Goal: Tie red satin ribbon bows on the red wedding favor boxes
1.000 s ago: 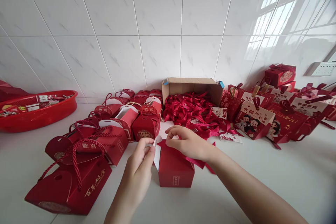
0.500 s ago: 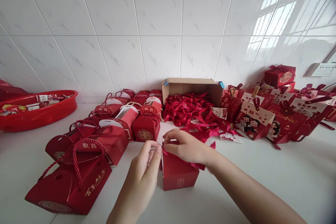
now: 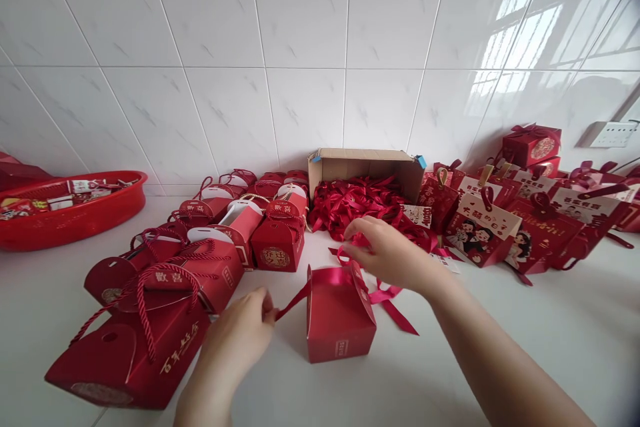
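Observation:
A small red gift box (image 3: 340,320) stands upright on the white counter in front of me, its top flaps folded up. Shiny red ribbon (image 3: 336,276) runs across its top, and a loose tail trails on the counter to the right. My left hand (image 3: 243,323), left of the box, pinches one ribbon end and draws it out taut. Above the far right side of the box, my right hand (image 3: 383,250) has its fingers curled in on a looped part of the ribbon; the exact contact is partly hidden.
Red boxes with rope handles (image 3: 145,327) stand in a group on the left. Behind is a cardboard box (image 3: 367,163) spilling a heap of red ribbons (image 3: 355,207). Printed gift bags (image 3: 483,230) crowd the right. A red basin (image 3: 75,220) holds small packets at far left.
My hands have moved apart: the left went left and down with a ribbon end, the right lifted up and right. The ribbon across the box top now shows.

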Tool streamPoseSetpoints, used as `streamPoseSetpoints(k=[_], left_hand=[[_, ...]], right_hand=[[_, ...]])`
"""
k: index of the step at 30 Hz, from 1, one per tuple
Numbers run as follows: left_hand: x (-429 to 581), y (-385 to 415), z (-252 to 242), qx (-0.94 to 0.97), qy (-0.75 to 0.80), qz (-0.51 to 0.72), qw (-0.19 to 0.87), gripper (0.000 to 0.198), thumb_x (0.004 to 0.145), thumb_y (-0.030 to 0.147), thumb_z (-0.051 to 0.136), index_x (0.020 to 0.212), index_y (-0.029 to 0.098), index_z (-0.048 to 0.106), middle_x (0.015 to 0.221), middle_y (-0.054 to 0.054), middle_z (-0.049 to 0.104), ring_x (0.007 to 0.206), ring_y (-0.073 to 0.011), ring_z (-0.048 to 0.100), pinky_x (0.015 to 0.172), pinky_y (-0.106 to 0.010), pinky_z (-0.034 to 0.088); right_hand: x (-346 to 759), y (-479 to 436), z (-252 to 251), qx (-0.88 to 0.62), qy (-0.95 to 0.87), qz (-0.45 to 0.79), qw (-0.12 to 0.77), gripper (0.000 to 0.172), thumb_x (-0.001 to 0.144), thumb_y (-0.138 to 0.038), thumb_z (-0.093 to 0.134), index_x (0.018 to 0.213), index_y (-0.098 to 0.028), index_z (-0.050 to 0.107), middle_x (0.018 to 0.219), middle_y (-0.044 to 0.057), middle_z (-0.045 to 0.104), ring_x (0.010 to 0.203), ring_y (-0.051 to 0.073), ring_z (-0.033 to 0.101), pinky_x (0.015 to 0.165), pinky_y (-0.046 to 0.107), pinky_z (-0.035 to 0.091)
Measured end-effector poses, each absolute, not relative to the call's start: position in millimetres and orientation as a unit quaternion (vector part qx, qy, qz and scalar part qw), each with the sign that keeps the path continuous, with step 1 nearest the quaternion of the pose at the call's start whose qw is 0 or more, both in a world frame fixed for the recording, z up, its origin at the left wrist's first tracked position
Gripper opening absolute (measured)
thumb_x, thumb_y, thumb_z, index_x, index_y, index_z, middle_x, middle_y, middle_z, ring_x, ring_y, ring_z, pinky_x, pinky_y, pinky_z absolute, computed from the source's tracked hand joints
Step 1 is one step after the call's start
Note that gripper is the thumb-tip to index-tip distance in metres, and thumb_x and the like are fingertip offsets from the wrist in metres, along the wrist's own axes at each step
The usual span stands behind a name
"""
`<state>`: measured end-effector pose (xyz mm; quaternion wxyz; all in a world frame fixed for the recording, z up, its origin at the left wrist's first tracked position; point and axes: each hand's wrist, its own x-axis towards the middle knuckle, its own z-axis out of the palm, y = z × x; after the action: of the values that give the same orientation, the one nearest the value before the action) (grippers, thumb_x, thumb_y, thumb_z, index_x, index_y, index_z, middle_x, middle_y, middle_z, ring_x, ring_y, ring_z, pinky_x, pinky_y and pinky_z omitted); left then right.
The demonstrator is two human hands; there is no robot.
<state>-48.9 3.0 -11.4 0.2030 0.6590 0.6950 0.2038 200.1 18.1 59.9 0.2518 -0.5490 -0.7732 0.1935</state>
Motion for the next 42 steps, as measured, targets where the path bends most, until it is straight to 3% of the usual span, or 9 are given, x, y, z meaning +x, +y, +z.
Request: streamPoseSetpoints(k=[3,6,9,12,20,26,32,36,42], left_hand=[[-59,8,-14,0.641,0.727,0.179,0.17,0.009,0.069,0.027,0.059,0.066,0.023,0.051,0.068,-0.004,0.061,0.057,-0.0225,0.055,0.049,-0.026,0.028],[-54,10,-11,0.647,0.695,0.278,0.146,0.017,0.076,0.038,0.056,0.082,0.022,0.057,0.083,-0.008,0.064,0.076,-0.0274,0.062,0.061,-0.032,0.043],[-38,6,-4,0.663,0.596,0.387,0.235,0.029,0.083,0.049,0.052,0.091,0.022,0.059,0.098,-0.008,0.066,0.094,-0.0268,0.061,0.081,-0.035,0.047],[-22,-2,2,0.681,0.528,0.388,0.326,0.029,0.084,0.049,0.054,0.091,0.022,0.061,0.097,-0.006,0.066,0.096,-0.0257,0.061,0.081,-0.033,0.049],[-21,-3,0,0.711,0.498,0.336,0.366,0.025,0.088,0.041,0.05,0.074,0.021,0.053,0.074,0.0,0.057,0.072,-0.0181,0.055,0.065,-0.026,0.044],[-35,2,-9,0.712,0.512,0.299,0.377,0.022,0.084,0.038,0.051,0.075,0.019,0.057,0.075,-0.003,0.06,0.074,-0.0213,0.058,0.068,-0.028,0.044],[-39,0,-7,0.708,0.534,0.299,0.352,0.019,0.08,0.037,0.052,0.069,0.021,0.054,0.069,0.001,0.056,0.065,-0.0185,0.053,0.058,-0.025,0.04],[-37,-1,0,0.671,0.54,0.35,0.368,0.013,0.079,0.033,0.053,0.074,0.022,0.048,0.068,0.003,0.052,0.065,-0.017,0.051,0.06,-0.024,0.038],[-39,-2,12,0.551,0.49,0.479,0.477,0.015,0.079,0.032,0.059,0.084,0.022,0.049,0.057,0.007,0.047,0.058,-0.0119,0.047,0.06,-0.021,0.035]], right_hand=[[222,16,68,-0.551,-0.785,0.221,0.178,0.014,0.085,-0.026,0.051,0.092,-0.021,0.062,0.1,0.007,0.065,0.086,0.022,0.059,0.068,0.032,0.045],[233,13,72,-0.526,-0.813,0.237,0.08,0.017,0.08,-0.025,0.056,0.095,-0.022,0.065,0.101,0.006,0.067,0.088,0.023,0.061,0.067,0.031,0.044],[233,11,71,-0.487,-0.835,0.252,0.048,0.022,0.076,-0.03,0.063,0.097,-0.024,0.066,0.102,0.005,0.067,0.09,0.024,0.061,0.065,0.029,0.043],[228,13,68,-0.467,-0.843,0.261,0.057,0.021,0.074,-0.034,0.065,0.093,-0.025,0.065,0.099,0.003,0.067,0.086,0.022,0.061,0.063,0.027,0.042],[224,21,65,-0.435,-0.844,0.311,0.04,0.013,0.069,-0.015,0.064,0.08,-0.021,0.06,0.084,0.001,0.069,0.074,0.018,0.063,0.054,0.024,0.043],[225,21,63,-0.432,-0.86,0.271,0.031,0.02,0.064,-0.005,0.056,0.075,-0.021,0.062,0.077,0.001,0.066,0.067,0.016,0.061,0.05,0.023,0.041],[224,23,57,-0.447,-0.855,0.262,0.028,0.015,0.061,-0.005,0.053,0.061,-0.019,0.059,0.067,0.001,0.064,0.059,0.015,0.056,0.049,0.025,0.038],[222,22,58,-0.468,-0.847,0.251,0.028,0.013,0.063,-0.009,0.054,0.067,-0.021,0.058,0.072,0.002,0.064,0.063,0.017,0.057,0.05,0.026,0.037],[223,23,57,-0.427,-0.872,0.236,0.031,0.015,0.063,-0.01,0.053,0.071,-0.022,0.055,0.076,0.0,0.062,0.064,0.016,0.053,0.049,0.025,0.034]])
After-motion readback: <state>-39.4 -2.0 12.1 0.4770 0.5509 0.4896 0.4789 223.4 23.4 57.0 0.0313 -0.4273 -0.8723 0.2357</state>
